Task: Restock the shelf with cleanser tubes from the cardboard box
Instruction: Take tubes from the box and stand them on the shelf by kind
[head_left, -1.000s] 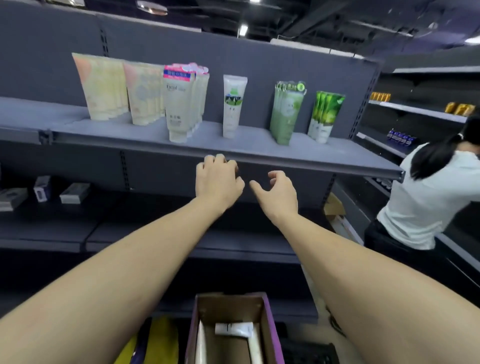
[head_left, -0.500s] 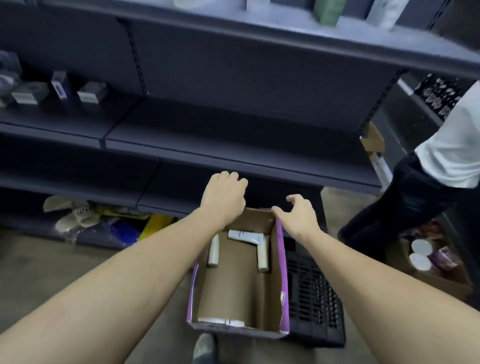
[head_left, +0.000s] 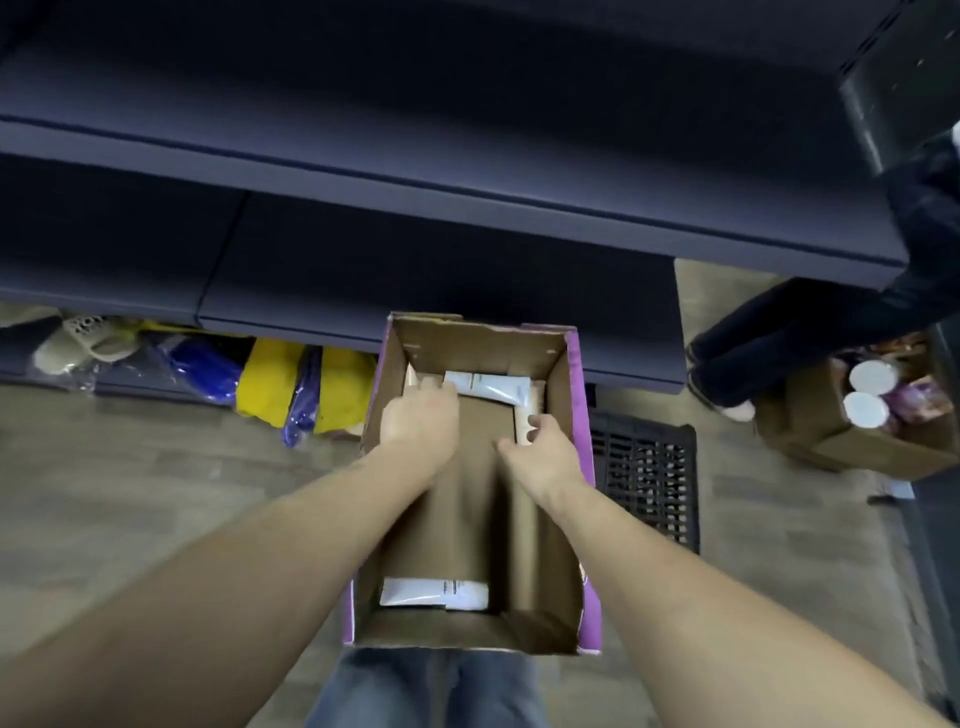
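A: Where are the hands?
B: Both are down inside the cardboard box (head_left: 571, 467) at the centre of the frame. The left hand (head_left: 421, 421) covers a tube at the box's upper left corner; whether its grip is clenched on that tube I cannot tell. The right hand (head_left: 540, 457) has its fingers (head_left: 535, 422) curled against an upright tube (head_left: 522, 421) by the right wall, touching it, but a full grasp is not clear.
A: And the other cleanser tubes?
B: One white tube (head_left: 488, 387) lies crosswise along the far end, between the two hands. Another white tube (head_left: 434, 593) lies flat at the near end, lower centre.
A: The shelf?
B: The dark shelf (head_left: 467, 208) runs across the upper frame. A black crate (head_left: 647, 483) sits just right of the box.
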